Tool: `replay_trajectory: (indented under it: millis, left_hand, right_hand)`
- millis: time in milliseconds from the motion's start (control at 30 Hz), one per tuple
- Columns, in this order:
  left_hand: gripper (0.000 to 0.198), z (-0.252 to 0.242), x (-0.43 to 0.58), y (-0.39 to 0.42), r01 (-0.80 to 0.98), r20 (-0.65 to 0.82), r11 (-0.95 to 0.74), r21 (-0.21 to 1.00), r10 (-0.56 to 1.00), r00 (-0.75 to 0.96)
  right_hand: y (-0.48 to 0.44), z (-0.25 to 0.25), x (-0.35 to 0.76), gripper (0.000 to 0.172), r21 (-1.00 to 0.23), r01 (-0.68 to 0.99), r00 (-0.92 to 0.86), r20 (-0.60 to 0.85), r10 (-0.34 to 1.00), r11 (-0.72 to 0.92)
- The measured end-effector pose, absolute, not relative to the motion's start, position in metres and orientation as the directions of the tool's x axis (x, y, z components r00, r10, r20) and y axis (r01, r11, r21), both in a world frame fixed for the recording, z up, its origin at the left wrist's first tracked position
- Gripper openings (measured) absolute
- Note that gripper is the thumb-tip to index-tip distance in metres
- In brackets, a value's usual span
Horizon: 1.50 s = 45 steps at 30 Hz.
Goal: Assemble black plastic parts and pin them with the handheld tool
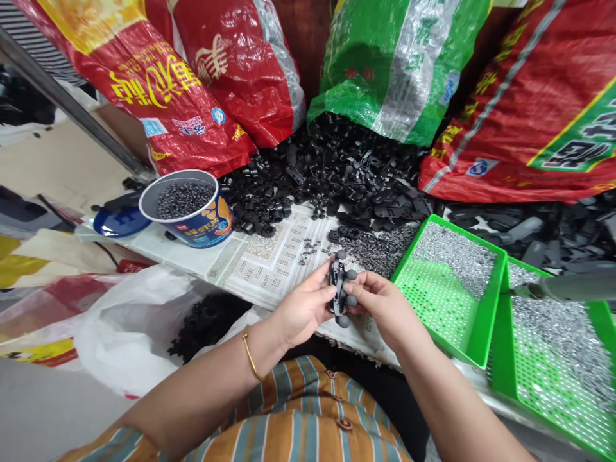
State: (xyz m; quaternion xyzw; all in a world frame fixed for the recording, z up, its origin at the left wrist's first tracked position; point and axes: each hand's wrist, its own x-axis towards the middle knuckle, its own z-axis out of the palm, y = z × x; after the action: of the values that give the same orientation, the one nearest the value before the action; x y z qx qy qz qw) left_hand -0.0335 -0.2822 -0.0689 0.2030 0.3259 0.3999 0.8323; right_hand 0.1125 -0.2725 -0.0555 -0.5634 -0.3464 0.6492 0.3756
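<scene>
Both hands meet over the table's front edge around a small black plastic part with grey round wheels [341,287]. My left hand [303,308] grips its left side with thumb and fingers closed on it. My right hand [380,301] pinches the right side near a wheel. A gold bangle [251,355] sits on my left wrist. Behind the part, a heap of loose black plastic pieces [327,179] spreads across the newspaper-covered table [260,263].
A blue paper tub [185,208] of small grey pieces stands at the left. Two green perforated trays [445,295] [553,359] with tiny metal bits lie at the right. Red and green sacks [394,64] line the back. A white bag [139,327] of black parts hangs below.
</scene>
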Motion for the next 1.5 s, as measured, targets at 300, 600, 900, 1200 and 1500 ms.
replay_trajectory:
  millis: [300, 600, 900, 1200, 1500]
  left_hand:
    - [0.063, -0.075, -0.03, -0.285, -0.429, -0.337, 0.453, 0.782, 0.885, 0.321]
    - [0.061, -0.078, -0.033, -0.285, -0.45, -0.32, 0.474, 0.757, 0.869, 0.377]
    - [0.056, -0.073, -0.032, -0.285, -0.425, -0.301, 0.429, 0.797, 0.893, 0.335]
    - [0.058, -0.074, -0.036, -0.281, -0.464, -0.314, 0.444, 0.766, 0.889, 0.333]
    - [0.079, -0.074, -0.038, -0.281, -0.48, -0.314, 0.472, 0.74, 0.873, 0.374]
  right_hand:
    - [-0.272, -0.073, 0.113, 0.033, -0.934, 0.014, -0.046, -0.356, 0.933, -0.356]
    - [-0.275, -0.071, 0.105, 0.024, -0.966, 0.022, -0.053, -0.258, 0.965, -0.257]
    - [-0.277, -0.068, 0.096, 0.029, -0.907, -0.185, -0.114, -0.361, 0.925, -0.377]
    - [-0.272, -0.066, 0.091, 0.031, -0.918, -0.157, -0.059, -0.36, 0.931, -0.365]
    - [-0.268, -0.071, 0.096, 0.031, -0.94, -0.064, -0.035, -0.332, 0.943, -0.334]
